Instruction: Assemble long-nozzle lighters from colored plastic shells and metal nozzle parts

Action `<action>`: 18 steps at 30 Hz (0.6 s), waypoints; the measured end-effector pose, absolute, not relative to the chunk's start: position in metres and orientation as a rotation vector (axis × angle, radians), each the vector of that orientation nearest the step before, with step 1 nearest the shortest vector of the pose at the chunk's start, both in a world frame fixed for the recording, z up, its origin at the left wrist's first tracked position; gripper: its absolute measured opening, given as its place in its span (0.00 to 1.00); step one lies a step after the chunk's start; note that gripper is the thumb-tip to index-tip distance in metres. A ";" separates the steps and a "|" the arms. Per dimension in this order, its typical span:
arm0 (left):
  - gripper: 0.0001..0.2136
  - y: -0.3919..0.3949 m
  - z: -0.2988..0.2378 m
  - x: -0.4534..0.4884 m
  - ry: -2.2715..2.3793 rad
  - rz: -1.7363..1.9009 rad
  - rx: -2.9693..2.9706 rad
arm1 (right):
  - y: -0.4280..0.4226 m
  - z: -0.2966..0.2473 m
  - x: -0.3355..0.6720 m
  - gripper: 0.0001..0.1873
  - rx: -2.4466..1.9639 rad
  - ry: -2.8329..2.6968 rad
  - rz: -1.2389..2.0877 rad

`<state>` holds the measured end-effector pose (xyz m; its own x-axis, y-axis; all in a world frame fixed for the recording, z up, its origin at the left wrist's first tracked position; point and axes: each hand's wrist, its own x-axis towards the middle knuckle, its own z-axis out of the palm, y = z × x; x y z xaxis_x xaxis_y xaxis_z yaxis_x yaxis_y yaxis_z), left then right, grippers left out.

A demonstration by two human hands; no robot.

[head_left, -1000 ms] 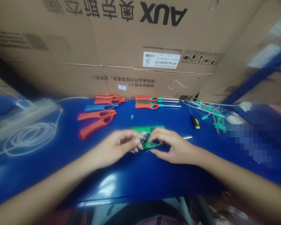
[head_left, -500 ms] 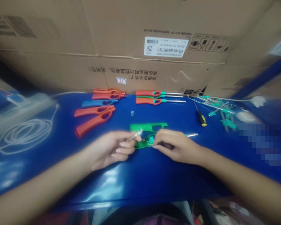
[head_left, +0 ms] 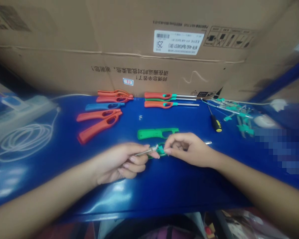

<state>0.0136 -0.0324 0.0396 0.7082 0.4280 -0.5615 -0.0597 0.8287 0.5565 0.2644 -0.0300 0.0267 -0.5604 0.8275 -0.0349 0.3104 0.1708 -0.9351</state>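
Note:
My left hand [head_left: 126,162] pinches a slim, clear-looking tube with a pale tip [head_left: 146,151], perhaps a lighter's fuel tank. That tip is close to a teal trigger piece [head_left: 161,149], which sits in a green lighter shell half [head_left: 150,156] largely covered by my hands. My right hand [head_left: 186,149] has thumb and forefinger closed at the teal piece, seemingly on a thin pale hose; the fingers hide the exact grip. From beyond my right hand pokes the end of a metal barrel [head_left: 208,142]. Just behind lies another green handle shell half [head_left: 151,133].
Orange handle shells [head_left: 99,127] and a blue one [head_left: 103,106] lie at the left. Assembled lighters [head_left: 159,104] rest at the back, before a cardboard box [head_left: 129,36]. To the right are a screwdriver [head_left: 216,124] and teal-and-metal inner parts [head_left: 244,121]. A coiled white cable [head_left: 27,142] lies far left.
My left hand has shifted slightly right with the tube, bringing its tip up to the teal piece. My right hand stays at nearly the same spot, fingers still pinched.

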 end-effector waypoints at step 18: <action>0.12 -0.039 0.038 0.018 0.810 0.317 0.804 | -0.035 0.025 0.262 0.15 -1.097 -1.861 1.449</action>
